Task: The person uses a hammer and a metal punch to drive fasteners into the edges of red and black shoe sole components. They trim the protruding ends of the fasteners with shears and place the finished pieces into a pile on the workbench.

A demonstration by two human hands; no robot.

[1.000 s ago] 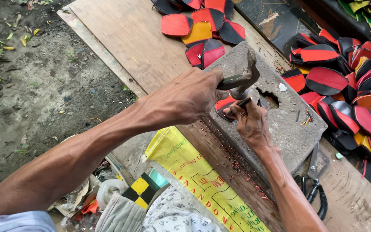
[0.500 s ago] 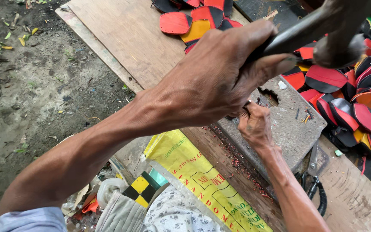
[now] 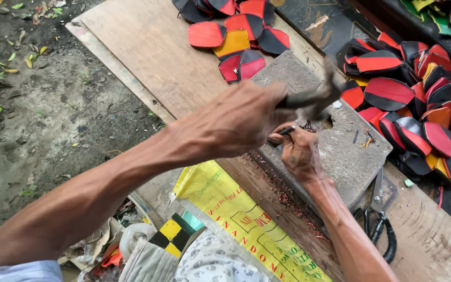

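Left hand (image 3: 236,122) fisted tight around a blurred hammer (image 3: 309,98), arm outstretched; just beneath its fingers, right hand (image 3: 298,151) pinches a thin punch (image 3: 286,131) on the stone block (image 3: 340,151)

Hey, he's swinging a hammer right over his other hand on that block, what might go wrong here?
1. The right hand pinches a thin punch directly under the blurred hammer, so a slightly off strike may hit its fingers.
2. The left hand swings hard; a glancing blow could skid the punch across the stone block.
3. Loose scraps on the block may fly up.
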